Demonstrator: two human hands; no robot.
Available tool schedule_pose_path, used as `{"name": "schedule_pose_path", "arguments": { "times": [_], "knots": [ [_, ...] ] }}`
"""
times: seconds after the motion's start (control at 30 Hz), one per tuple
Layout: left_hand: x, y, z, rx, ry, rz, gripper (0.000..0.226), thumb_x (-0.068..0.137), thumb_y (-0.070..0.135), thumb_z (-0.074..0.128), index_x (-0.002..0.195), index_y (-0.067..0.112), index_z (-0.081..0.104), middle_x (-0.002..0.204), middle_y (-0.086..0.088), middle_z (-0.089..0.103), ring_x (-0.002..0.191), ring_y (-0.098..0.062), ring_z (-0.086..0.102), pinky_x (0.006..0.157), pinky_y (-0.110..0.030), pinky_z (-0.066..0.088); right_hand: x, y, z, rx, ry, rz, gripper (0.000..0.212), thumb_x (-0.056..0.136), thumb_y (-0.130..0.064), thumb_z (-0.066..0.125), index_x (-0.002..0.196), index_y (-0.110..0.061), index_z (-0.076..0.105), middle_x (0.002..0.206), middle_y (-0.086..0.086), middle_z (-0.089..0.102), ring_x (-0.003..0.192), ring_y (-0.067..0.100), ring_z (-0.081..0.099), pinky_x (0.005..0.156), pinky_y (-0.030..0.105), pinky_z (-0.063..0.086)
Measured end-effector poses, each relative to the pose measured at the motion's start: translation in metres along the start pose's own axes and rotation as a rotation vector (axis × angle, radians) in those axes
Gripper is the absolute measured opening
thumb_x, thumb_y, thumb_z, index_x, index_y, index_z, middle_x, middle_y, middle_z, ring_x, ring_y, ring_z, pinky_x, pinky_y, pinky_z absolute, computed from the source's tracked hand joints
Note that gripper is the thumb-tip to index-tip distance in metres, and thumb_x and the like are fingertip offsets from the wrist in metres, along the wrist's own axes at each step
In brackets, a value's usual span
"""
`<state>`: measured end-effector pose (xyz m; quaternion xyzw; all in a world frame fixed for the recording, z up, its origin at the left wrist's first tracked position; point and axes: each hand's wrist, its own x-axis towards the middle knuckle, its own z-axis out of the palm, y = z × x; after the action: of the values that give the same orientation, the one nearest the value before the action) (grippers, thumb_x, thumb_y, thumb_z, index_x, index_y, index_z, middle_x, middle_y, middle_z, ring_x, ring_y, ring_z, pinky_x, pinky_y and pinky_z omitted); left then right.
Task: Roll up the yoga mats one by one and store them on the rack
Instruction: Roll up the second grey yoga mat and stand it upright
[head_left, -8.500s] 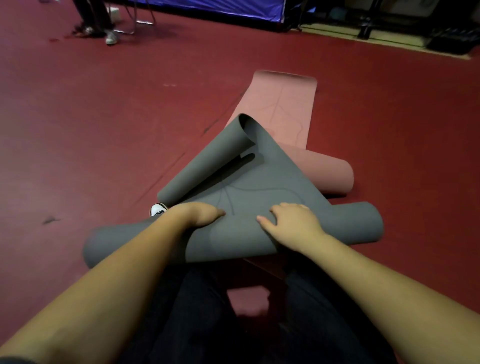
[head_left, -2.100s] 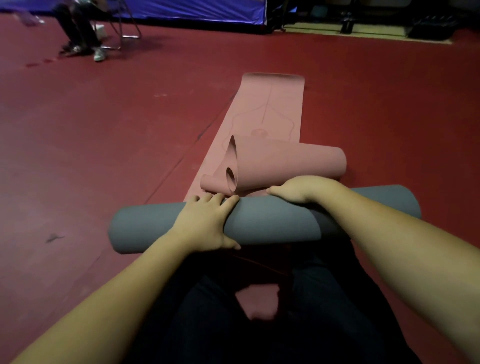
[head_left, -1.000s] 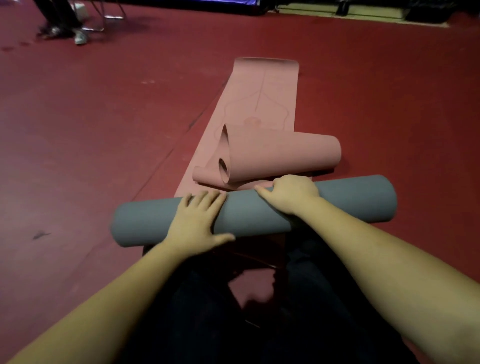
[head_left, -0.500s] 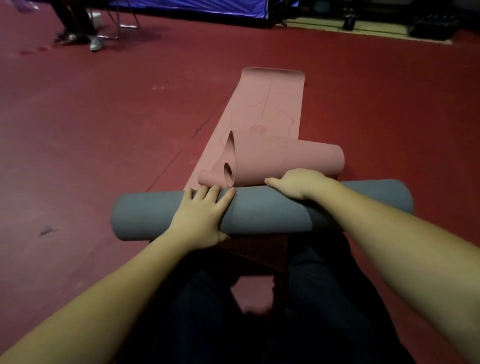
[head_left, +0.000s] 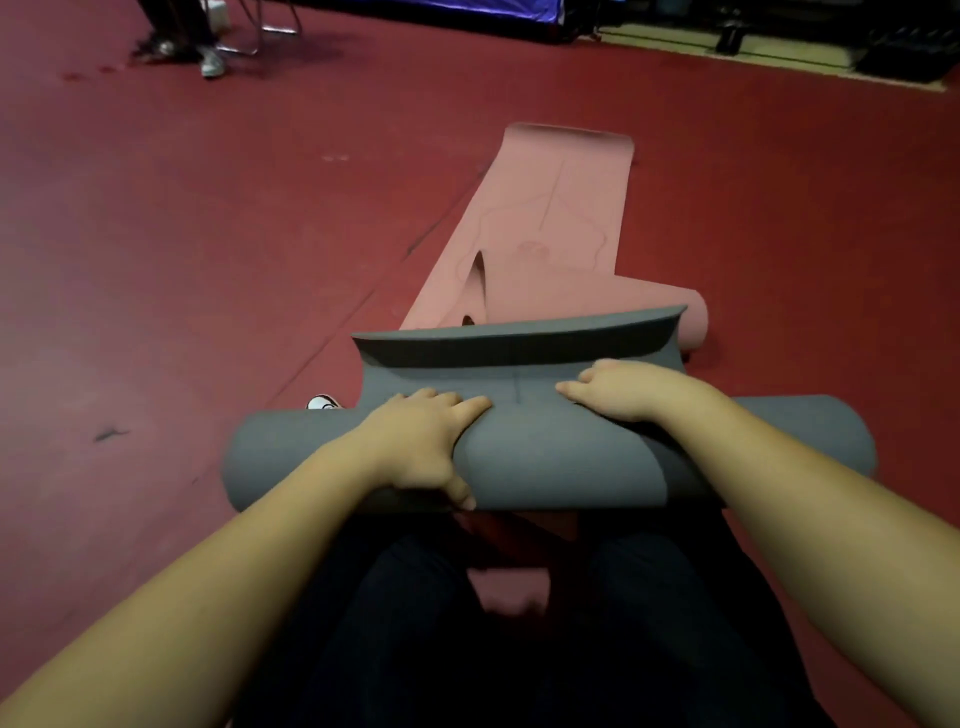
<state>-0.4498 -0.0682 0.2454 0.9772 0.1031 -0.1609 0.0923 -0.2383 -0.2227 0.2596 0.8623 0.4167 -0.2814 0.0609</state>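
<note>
A grey yoga mat (head_left: 561, 457) lies rolled across my lap, just above the red floor. A short flap of it (head_left: 519, 348) sticks out forward from the roll, its end edge curling upward. My left hand (head_left: 421, 441) grips the roll left of centre, fingers over the top and thumb on the near side. On top of the roll, where the flap begins, my right hand (head_left: 623, 389) holds the mat with curled fingers. Behind it a pink mat (head_left: 561, 208) stretches away flat, its near end loosely rolled (head_left: 540, 291). No rack is in view.
My dark trouser legs fill the bottom of the view, and a white shoe tip (head_left: 322, 402) shows beside the grey roll. At the far left another person's feet (head_left: 208, 57) stand by a chair (head_left: 260, 31). A blue tarp (head_left: 467, 8) and dark equipment line the back.
The grey mat was rolled up fully from an open spread. In the last half second a flap has come off the roll and points forward; both hands stayed on the roll.
</note>
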Motion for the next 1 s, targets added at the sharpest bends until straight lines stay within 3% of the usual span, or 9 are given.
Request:
{"name": "schedule_pose_path", "arguments": {
  "times": [0.17,0.3,0.37,0.43,0.63,0.73,0.83,0.9,1.0],
  "knots": [
    [0.027,-0.020,-0.012,-0.274,-0.187,-0.005,0.107,0.044,0.067,0.083,0.138,0.041,0.038,0.126,0.012,0.056,0.113,-0.015,0.053,0.099,-0.040,0.045,-0.014,-0.003,0.012,-0.014,0.164,-0.061,0.064,0.098,-0.063,0.024,0.125,-0.018,0.060,0.131,0.010,0.055,0.123,0.031,0.048,0.104,0.046,0.039],
    [0.051,-0.032,-0.018,-0.526,-0.388,-0.053,0.102,0.048,0.042,0.093,0.137,0.042,0.043,0.126,0.014,0.060,0.115,-0.013,0.058,0.101,-0.036,0.047,-0.017,-0.009,0.031,-0.081,0.285,-0.008,0.074,0.093,-0.073,0.019,0.121,-0.018,0.061,0.125,0.012,0.061,0.117,0.032,0.055,0.094,0.043,0.041],
    [0.058,-0.033,-0.018,-0.614,-0.428,-0.049,0.092,0.054,0.031,0.093,0.132,0.040,0.046,0.124,0.010,0.062,0.114,-0.015,0.060,0.100,-0.037,0.049,-0.013,-0.009,0.034,-0.112,0.370,0.012,0.076,0.091,-0.074,0.017,0.113,-0.018,0.065,0.118,0.010,0.065,0.111,0.031,0.059,0.088,0.042,0.042],
    [0.063,-0.035,-0.018,-0.645,-0.423,-0.058,0.093,0.051,0.034,0.093,0.132,0.040,0.047,0.126,0.010,0.062,0.113,-0.013,0.060,0.101,-0.038,0.049,-0.008,-0.007,0.031,-0.105,0.383,0.018,0.075,0.090,-0.075,0.017,0.106,-0.020,0.066,0.112,0.007,0.068,0.106,0.029,0.061,0.084,0.040,0.043],
    [0.049,-0.036,-0.010,-0.558,-0.159,-0.084,0.102,0.044,0.059,0.082,0.139,0.039,0.050,0.133,0.017,0.056,0.120,-0.009,0.054,0.104,-0.031,0.041,0.006,-0.005,0.019,-0.060,0.284,0.026,0.075,0.091,-0.074,0.019,0.110,-0.022,0.070,0.114,0.006,0.068,0.108,0.027,0.061,0.084,0.039,0.045],
    [0.027,-0.023,0.003,-0.376,0.175,-0.071,0.091,0.057,0.070,0.061,0.138,0.029,0.053,0.137,0.010,0.054,0.123,-0.014,0.051,0.101,-0.035,0.041,0.014,-0.005,0.013,-0.042,0.224,0.035,0.078,0.090,-0.075,0.018,0.111,-0.021,0.070,0.119,0.007,0.067,0.111,0.028,0.059,0.088,0.040,0.045],
    [0.010,-0.010,0.042,-0.030,0.490,-0.028,0.093,0.065,0.076,0.051,0.136,0.016,0.055,0.136,-0.004,0.055,0.123,-0.029,0.051,0.105,-0.049,0.039,0.020,-0.006,0.005,-0.025,0.162,0.043,0.078,0.091,-0.075,0.019,0.123,-0.023,0.067,0.131,0.011,0.062,0.120,0.031,0.056,0.098,0.042,0.044],
    [0.004,-0.001,0.064,0.194,0.471,-0.076,0.109,0.058,0.080,0.061,0.142,0.011,0.046,0.142,-0.013,0.050,0.128,-0.038,0.047,0.107,-0.061,0.033,0.024,-0.008,0.000,-0.021,0.113,0.047,0.077,0.091,-0.074,0.019,0.129,-0.024,0.064,0.137,0.012,0.058,0.124,0.032,0.053,0.100,0.042,0.041],
    [0.010,0.003,0.069,0.276,0.397,-0.146,0.121,0.047,0.066,0.083,0.146,0.013,0.038,0.143,-0.023,0.047,0.127,-0.048,0.045,0.103,-0.066,0.034,0.028,-0.010,-0.004,0.001,0.074,0.071,0.085,0.088,-0.078,0.020,0.126,-0.017,0.066,0.138,0.012,0.057,0.123,0.031,0.053,0.099,0.042,0.040]
  ]
}}
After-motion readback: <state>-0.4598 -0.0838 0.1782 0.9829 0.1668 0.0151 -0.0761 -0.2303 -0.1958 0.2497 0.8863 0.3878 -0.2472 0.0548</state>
